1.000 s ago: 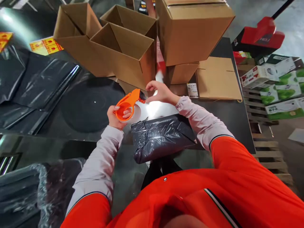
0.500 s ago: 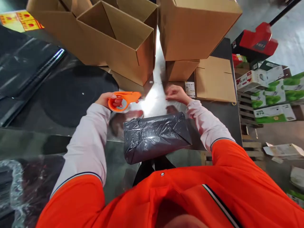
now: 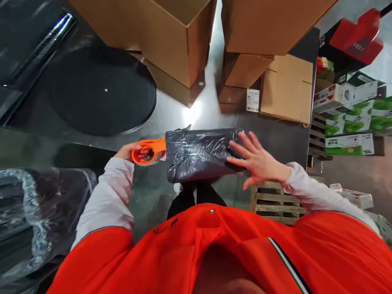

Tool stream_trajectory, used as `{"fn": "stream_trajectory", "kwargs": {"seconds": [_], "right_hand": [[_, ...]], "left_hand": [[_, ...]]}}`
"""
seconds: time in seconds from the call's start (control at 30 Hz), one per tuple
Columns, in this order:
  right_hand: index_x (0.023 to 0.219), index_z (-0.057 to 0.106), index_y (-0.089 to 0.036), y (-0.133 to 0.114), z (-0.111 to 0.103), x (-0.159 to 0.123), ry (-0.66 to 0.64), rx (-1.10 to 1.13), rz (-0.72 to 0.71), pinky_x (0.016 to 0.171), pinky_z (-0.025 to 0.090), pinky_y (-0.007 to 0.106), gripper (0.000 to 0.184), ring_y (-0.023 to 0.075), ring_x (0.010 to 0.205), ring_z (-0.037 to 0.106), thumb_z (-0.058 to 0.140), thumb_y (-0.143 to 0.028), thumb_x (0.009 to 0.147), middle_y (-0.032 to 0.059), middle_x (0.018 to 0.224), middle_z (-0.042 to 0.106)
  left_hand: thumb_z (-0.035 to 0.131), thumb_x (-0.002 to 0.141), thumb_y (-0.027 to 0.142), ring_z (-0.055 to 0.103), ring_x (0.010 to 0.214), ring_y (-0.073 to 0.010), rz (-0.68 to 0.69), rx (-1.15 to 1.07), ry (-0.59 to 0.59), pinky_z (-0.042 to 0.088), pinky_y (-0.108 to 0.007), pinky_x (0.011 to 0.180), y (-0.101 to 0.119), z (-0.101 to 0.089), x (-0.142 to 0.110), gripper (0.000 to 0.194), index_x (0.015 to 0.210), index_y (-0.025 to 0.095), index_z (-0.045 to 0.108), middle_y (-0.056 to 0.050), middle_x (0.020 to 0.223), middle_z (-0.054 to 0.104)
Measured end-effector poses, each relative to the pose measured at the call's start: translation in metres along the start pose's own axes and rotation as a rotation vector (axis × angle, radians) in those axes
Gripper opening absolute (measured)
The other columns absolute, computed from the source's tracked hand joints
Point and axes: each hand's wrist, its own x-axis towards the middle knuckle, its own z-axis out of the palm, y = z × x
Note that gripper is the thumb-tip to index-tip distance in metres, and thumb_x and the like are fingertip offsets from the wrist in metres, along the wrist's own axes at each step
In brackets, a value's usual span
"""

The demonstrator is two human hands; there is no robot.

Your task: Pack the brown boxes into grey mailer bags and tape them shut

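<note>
A box-shaped package (image 3: 199, 157) wrapped in shiny black plastic lies at the front edge of the dark table (image 3: 174, 110). My left hand (image 3: 128, 152) is closed around an orange tape dispenser (image 3: 150, 149), whose front end meets the left end of the package. Over the package's right end my right hand (image 3: 252, 159) is spread flat with its fingers apart, holding nothing. Whether its fingertips press on the plastic or hover just above it I cannot tell.
Open cardboard boxes (image 3: 171, 36) stand at the back, beside a larger carton (image 3: 269, 26). A black round turntable (image 3: 101, 90) lies to the left. Flat cardboard (image 3: 286, 90) rests at the right. Beyond the table are a wooden pallet (image 3: 275, 202) and green-white cartons (image 3: 349, 145).
My left hand has brought the tape dispenser down to the package's left end. My right hand has opened from a pinch and come over the package's right end. The view has shifted.
</note>
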Motion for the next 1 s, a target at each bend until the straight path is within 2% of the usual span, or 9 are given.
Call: {"fn": "stream_trajectory", "kwargs": {"seconds": [0.13,0.27,0.37,0.43,0.5,0.57,0.7,0.83,1.0], "right_hand": [[0.157,0.062,-0.044,-0.023,0.024,0.017,0.038,-0.075,-0.071,0.134,0.011,0.079,0.061,0.0453,0.170,0.023,0.069,-0.064,0.100,0.0024,0.179,0.040],[0.156,0.064,-0.039,-0.053,0.052,0.026,0.131,-0.126,0.109,0.133,0.012,0.079,0.061,0.0454,0.169,0.025,0.067,-0.064,0.100,0.0056,0.176,0.044],[0.160,0.061,-0.034,-0.110,0.074,0.058,0.231,-0.138,0.354,0.133,0.010,0.079,0.064,0.0458,0.170,0.023,0.062,-0.063,0.103,0.0089,0.177,0.042],[0.165,0.055,-0.030,-0.154,0.087,0.087,0.305,-0.130,0.546,0.132,0.009,0.080,0.070,0.0482,0.170,0.018,0.059,-0.062,0.104,0.0123,0.180,0.035],[0.171,0.046,-0.024,-0.185,0.089,0.108,0.286,-0.105,0.581,0.130,0.012,0.082,0.085,0.0535,0.170,0.011,0.064,-0.066,0.099,0.0167,0.183,0.026],[0.173,0.042,-0.023,-0.192,0.077,0.120,0.147,-0.086,0.377,0.129,0.019,0.081,0.101,0.0561,0.169,0.012,0.074,-0.071,0.090,0.0184,0.183,0.026],[0.166,0.051,-0.035,-0.152,0.034,0.137,-0.039,-0.152,-0.114,0.134,0.009,0.075,0.091,0.0459,0.165,0.033,0.075,-0.076,0.089,0.0091,0.177,0.042],[0.165,0.053,-0.033,-0.126,0.033,0.166,-0.019,-0.122,-0.204,0.133,0.000,0.077,0.087,0.0448,0.169,0.023,0.066,-0.079,0.092,0.0081,0.178,0.039],[0.165,0.052,-0.021,-0.149,0.076,0.210,0.163,-0.073,0.006,0.131,-0.006,0.078,0.087,0.0460,0.170,0.015,0.063,-0.075,0.097,0.0125,0.178,0.038]], "left_hand": [[0.068,0.063,0.026,0.031,0.040,-0.0098,-0.106,0.053,0.042,0.048,-0.030,0.049,-0.009,-0.020,-0.028,0.026,0.088,0.018,0.067,0.001,0.051,0.045],[0.069,0.054,0.026,0.035,0.043,-0.0094,0.063,-0.039,0.105,0.053,-0.032,0.055,-0.081,-0.037,-0.121,0.051,0.104,0.017,0.075,0.003,0.052,0.048],[0.079,0.049,0.024,0.043,0.047,-0.0093,0.170,-0.154,0.135,0.063,-0.039,0.068,-0.144,-0.017,-0.166,0.061,0.110,0.020,0.075,0.006,0.060,0.058],[0.081,0.050,0.026,0.050,0.055,-0.0097,0.232,-0.208,0.143,0.062,-0.036,0.071,-0.158,0.010,-0.157,0.063,0.112,0.023,0.071,0.005,0.076,0.068],[0.079,0.059,0.028,0.045,0.054,-0.0084,0.298,-0.264,0.157,0.054,-0.027,0.066,-0.142,0.039,-0.122,0.050,0.108,0.021,0.069,0.007,0.068,0.061],[0.074,0.076,0.029,0.042,0.054,-0.0078,0.327,-0.285,0.163,0.047,-0.023,0.065,-0.102,0.063,-0.079,0.029,0.103,0.019,0.066,0.008,0.062,0.056],[0.055,0.101,0.025,0.066,0.082,-0.0141,0.239,-0.256,0.019,0.054,-0.029,0.085,-0.023,0.087,-0.026,0.019,0.107,0.013,0.068,0.001,0.077,0.072],[0.048,0.093,0.012,0.072,0.087,-0.0188,0.186,-0.243,-0.076,0.058,-0.031,0.083,-0.020,0.058,-0.051,0.033,0.118,0.009,0.069,-0.003,0.089,0.079],[0.073,0.065,0.024,0.048,0.047,-0.0128,0.268,-0.280,0.129,0.057,-0.032,0.063,-0.143,-0.009,-0.182,0.045,0.110,0.020,0.073,0.005,0.060,0.058]]}}
